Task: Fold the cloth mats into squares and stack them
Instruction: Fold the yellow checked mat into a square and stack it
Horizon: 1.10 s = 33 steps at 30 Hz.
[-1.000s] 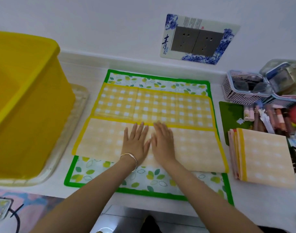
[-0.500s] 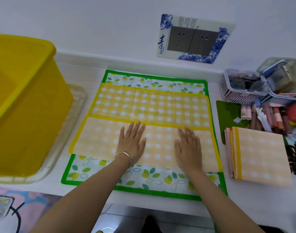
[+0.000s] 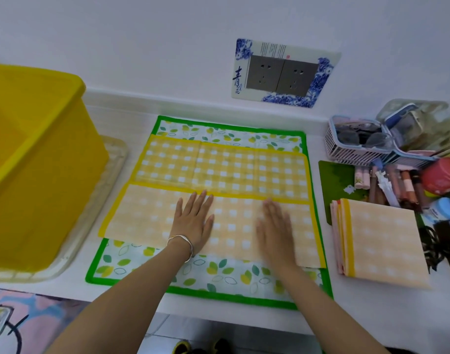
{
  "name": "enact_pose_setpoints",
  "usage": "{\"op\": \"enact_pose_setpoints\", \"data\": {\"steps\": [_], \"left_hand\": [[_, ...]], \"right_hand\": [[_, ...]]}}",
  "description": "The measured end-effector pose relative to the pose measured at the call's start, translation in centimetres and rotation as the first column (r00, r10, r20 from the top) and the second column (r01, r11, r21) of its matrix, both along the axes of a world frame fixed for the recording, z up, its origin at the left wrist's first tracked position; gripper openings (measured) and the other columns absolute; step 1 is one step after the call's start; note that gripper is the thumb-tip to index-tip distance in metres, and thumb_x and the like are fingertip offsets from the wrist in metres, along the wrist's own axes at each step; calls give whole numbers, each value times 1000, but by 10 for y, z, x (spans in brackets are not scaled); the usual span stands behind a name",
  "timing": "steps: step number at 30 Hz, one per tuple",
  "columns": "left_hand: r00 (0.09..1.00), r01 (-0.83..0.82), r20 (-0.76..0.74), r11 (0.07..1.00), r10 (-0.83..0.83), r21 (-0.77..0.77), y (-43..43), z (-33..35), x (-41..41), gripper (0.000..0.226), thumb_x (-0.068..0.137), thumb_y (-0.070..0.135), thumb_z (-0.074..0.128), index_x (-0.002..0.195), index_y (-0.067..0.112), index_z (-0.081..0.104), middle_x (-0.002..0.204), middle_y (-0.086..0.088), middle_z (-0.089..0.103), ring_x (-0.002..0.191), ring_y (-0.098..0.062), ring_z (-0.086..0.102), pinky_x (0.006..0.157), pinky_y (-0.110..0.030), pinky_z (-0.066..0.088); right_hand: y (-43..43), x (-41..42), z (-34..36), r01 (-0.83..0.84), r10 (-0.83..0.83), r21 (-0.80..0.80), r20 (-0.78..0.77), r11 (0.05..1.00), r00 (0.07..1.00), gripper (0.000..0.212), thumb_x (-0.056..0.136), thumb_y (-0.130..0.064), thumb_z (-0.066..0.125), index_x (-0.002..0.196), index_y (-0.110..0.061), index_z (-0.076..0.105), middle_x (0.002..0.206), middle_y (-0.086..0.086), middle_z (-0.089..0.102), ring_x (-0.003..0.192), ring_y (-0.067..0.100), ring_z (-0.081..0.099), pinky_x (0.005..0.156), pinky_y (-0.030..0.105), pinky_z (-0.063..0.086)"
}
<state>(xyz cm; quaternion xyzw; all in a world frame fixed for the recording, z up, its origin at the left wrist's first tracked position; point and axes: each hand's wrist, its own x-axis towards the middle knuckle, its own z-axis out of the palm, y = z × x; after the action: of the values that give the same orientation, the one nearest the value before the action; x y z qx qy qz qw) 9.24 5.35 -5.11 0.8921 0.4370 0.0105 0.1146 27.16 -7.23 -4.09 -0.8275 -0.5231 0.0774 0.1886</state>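
A yellow checked cloth mat lies spread on a green-edged leaf-print mat. Its near part is folded over, pale underside up, forming a flap. My left hand, with a bangle at the wrist, presses flat on the flap's middle. My right hand lies flat on the flap further right, slightly blurred. Both hands have straight fingers. At the right sits a stack of folded mats, a pale yellow one on top.
A big yellow tub stands on a clear tray at the left. At the right are a basket, containers and several pens. A wall socket is behind. The table's front edge runs just below the leaf mat.
My right hand has slid rightward along the folded flap, away from my left hand, which stayed near the middle. The flap lies flatter.
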Motion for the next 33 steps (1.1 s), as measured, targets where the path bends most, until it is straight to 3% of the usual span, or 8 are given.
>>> {"op": "enact_pose_setpoints", "data": {"steps": [4,7,9,13,18,23,29,33], "left_hand": [[1000,2,12,1000,-2,20,0,-1,0,69,83,49,-12,148,28,-3,155,9,-11,143,-12,-14,114,-39,-17],[1000,11,26,1000,-12,19,1,-2,-2,68,83,48,-12,148,27,-5,153,10,-14,139,-9,-19,112,-37,-19],[1000,20,23,1000,-20,12,2,-2,-2,67,83,47,-12,147,28,-7,151,11,-17,139,-9,-20,112,-37,-19],[998,50,25,998,-50,28,7,-4,-14,56,92,43,5,147,31,5,153,9,-1,144,-17,0,112,-37,-14],[1000,21,11,999,-21,49,26,-4,-62,53,93,44,2,146,43,0,155,13,-4,142,-10,-9,112,-38,-13],[996,-90,21,995,89,52,50,-2,-106,55,89,49,-4,144,42,-2,155,12,-3,142,-9,-10,113,-34,-14],[995,-95,20,995,94,43,57,-2,-118,56,89,50,-6,144,41,-3,154,11,-6,142,-9,-12,114,-30,-13],[996,-91,17,996,91,-10,59,-2,-117,70,80,66,-17,144,40,-6,154,11,-10,141,-9,-16,114,-32,-15]], "right_hand": [[45,-57,-1,-33,34,15,-72,999,997,69,89,-41,-2,150,-14,17,157,-3,7,145,11,1,115,28,-11],[55,-71,-8,-22,23,-75,11,997,1000,56,93,-31,18,141,-12,42,150,4,34,140,21,31,114,36,9],[54,-71,-13,2,2,-75,50,997,999,51,94,-31,28,136,-14,49,145,5,44,136,22,38,111,39,16],[52,-71,-16,7,0,-75,100,997,995,52,95,-37,28,140,-17,44,149,3,38,140,20,31,112,40,14],[51,-70,-16,11,-2,-100,90,995,996,53,96,-40,25,144,-20,37,152,1,33,142,19,25,114,39,10],[51,-69,-19,3,8,-100,104,995,995,55,97,-42,19,147,-23,30,154,-1,26,144,17,18,115,37,6],[51,-69,-19,-3,15,-111,107,994,994,61,94,-47,8,150,-26,20,157,-4,14,145,13,7,116,32,-3],[45,-65,-11,-85,91,-128,45,988,995,68,88,-52,-4,150,-29,10,157,-10,-3,145,9,-7,114,26,-13]]}}
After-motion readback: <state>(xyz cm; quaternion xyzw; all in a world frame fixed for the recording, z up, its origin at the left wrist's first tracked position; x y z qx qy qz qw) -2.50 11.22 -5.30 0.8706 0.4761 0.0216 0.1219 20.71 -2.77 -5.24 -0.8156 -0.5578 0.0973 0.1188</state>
